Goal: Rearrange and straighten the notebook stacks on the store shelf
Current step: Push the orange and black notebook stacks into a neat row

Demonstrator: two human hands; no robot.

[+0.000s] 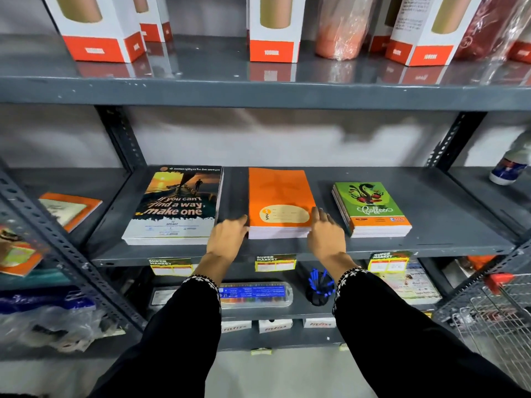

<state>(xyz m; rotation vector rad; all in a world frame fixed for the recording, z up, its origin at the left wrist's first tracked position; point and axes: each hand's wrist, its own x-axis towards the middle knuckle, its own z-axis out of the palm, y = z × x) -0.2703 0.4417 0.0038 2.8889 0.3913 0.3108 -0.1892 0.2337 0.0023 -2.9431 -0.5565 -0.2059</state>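
Three notebook stacks lie on the grey middle shelf [431, 245]. The orange stack [277, 193] is in the centre. My left hand [230, 235] presses its fingertips against the stack's front left corner. My right hand [326, 229] rests on the front right corner, fingers over the cover's edge. To the left lies a larger stack with a sunset cover reading "If you can't find a way, make one" [175, 205]. To the right sits a smaller green "Coffee" stack [370, 208], turned slightly askew.
Boxed bottles [271, 27] stand on the shelf above. Below are a pencil case [255, 294] and a cup of blue pens [319, 288]. A slanted shelf post [69, 254] crosses at left, with an orange notebook [69, 209] behind it. A wire cart [494, 317] stands at lower right.
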